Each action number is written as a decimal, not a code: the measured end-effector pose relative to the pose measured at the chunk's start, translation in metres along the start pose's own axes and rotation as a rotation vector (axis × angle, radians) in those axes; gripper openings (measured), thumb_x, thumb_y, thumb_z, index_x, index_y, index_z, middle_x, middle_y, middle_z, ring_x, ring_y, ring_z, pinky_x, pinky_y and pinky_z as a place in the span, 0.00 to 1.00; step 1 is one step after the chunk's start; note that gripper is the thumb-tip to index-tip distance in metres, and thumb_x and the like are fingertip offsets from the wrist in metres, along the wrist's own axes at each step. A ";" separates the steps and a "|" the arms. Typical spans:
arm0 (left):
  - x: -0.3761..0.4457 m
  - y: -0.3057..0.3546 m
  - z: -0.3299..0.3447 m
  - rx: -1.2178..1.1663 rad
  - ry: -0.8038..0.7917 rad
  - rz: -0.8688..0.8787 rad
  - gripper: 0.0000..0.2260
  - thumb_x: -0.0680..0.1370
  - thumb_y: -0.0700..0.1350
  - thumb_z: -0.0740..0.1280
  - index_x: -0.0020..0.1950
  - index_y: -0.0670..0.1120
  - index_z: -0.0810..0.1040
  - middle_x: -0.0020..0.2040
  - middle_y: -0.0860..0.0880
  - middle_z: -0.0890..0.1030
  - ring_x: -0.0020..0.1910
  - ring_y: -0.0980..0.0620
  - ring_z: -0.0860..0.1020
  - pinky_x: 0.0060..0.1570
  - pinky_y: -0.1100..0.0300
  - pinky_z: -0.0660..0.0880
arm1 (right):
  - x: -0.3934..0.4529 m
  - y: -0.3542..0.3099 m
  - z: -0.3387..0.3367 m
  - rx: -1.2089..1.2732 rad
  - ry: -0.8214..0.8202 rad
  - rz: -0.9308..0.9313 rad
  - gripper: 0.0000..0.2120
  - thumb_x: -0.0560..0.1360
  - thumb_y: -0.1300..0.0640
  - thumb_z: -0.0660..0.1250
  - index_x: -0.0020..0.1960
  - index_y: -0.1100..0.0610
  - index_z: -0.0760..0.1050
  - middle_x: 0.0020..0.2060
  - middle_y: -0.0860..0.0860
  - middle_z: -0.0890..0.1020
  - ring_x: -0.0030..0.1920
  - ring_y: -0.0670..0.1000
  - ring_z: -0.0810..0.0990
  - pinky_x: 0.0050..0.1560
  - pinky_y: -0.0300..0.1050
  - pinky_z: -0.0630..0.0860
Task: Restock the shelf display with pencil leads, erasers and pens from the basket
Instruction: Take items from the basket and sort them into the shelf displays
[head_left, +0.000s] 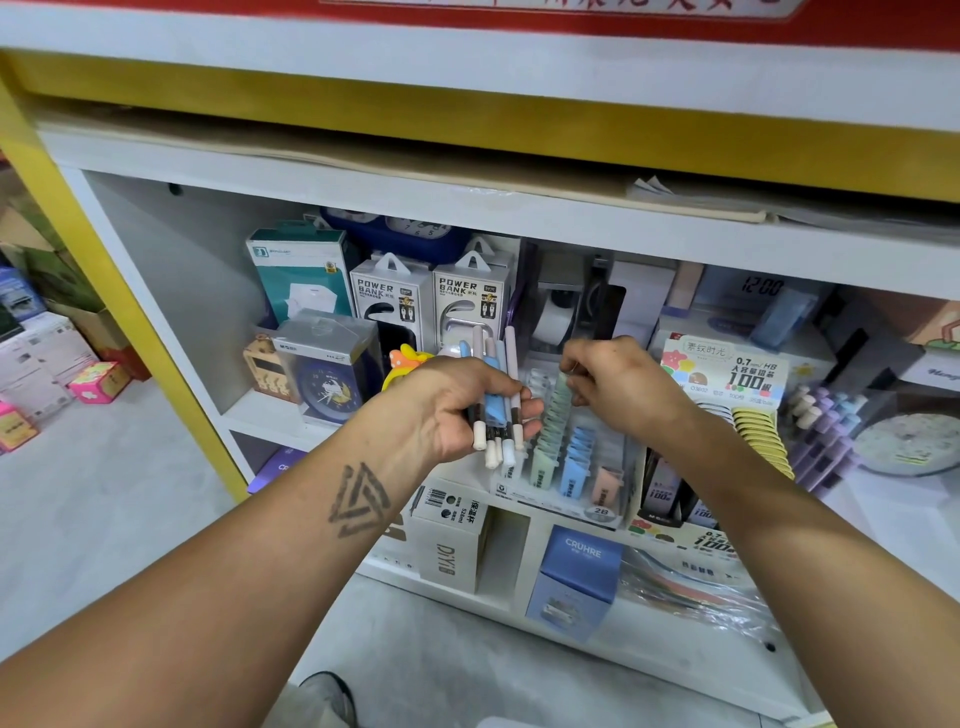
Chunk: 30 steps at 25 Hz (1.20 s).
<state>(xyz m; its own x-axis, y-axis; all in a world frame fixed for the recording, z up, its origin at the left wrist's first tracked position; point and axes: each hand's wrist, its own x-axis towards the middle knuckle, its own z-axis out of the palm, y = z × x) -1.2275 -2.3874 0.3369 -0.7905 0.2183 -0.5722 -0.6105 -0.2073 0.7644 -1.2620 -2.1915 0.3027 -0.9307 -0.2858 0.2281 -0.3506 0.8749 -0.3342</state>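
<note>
Several pastel pens (493, 395) stand bunched in the left hand (462, 410), its fingers (524, 423) curled and clamped round the barrels, caps pointing down below the fingers and the other ends rising above the knuckles. To the right of those fingers, the right hand (618, 384) reaches into the tiered display tray (571, 506); its fingers (576, 387) are pinched together on the top of a green pack (558, 400) at the back of the green row, though how firmly I cannot tell. Blue and pink rows of the same small packs sit below and to the right of that pinch.

To do this well, I would seat the green pack square into its row before letting go, keeping the pen bundle tight and clear of the tray so no cap snags a pack. The pens look to belong further right, where a rack of lilac and blue pens (826, 431) stands well beyond the right hand.

Writing, left to right: two white boxes (431, 306) behind the left fingers read "POWER BANK"; the tray front shows "2B"; a blue box (582, 571) below says "CRUHRE"; the lead card (727, 374) right of the fingers reads "0.7 mm HB" and "100". No basket is in view.
</note>
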 end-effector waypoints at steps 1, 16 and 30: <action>0.000 0.000 0.000 -0.001 0.002 0.001 0.06 0.80 0.31 0.60 0.48 0.33 0.75 0.33 0.40 0.82 0.37 0.46 0.83 0.38 0.49 0.78 | 0.000 0.000 0.000 -0.007 -0.009 0.001 0.05 0.79 0.64 0.63 0.46 0.56 0.74 0.40 0.53 0.80 0.40 0.51 0.84 0.43 0.53 0.82; -0.001 -0.001 0.001 -0.020 -0.019 -0.016 0.05 0.80 0.31 0.60 0.49 0.33 0.75 0.38 0.39 0.81 0.39 0.46 0.82 0.39 0.49 0.78 | 0.002 -0.004 0.002 -0.196 -0.163 0.068 0.12 0.79 0.64 0.65 0.59 0.55 0.81 0.52 0.54 0.83 0.50 0.54 0.82 0.54 0.46 0.79; -0.003 -0.006 0.026 -0.006 -0.156 -0.013 0.10 0.81 0.34 0.59 0.60 0.34 0.75 0.52 0.37 0.83 0.50 0.41 0.83 0.54 0.45 0.78 | -0.020 -0.024 -0.044 1.138 -0.087 0.490 0.09 0.79 0.59 0.68 0.56 0.63 0.78 0.41 0.58 0.86 0.42 0.56 0.87 0.41 0.43 0.82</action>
<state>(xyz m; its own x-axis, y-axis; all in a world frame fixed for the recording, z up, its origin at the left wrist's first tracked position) -1.2198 -2.3624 0.3416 -0.7658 0.3662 -0.5286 -0.6213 -0.2094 0.7551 -1.2303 -2.1899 0.3465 -0.9776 -0.0874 -0.1913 0.1853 0.0723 -0.9800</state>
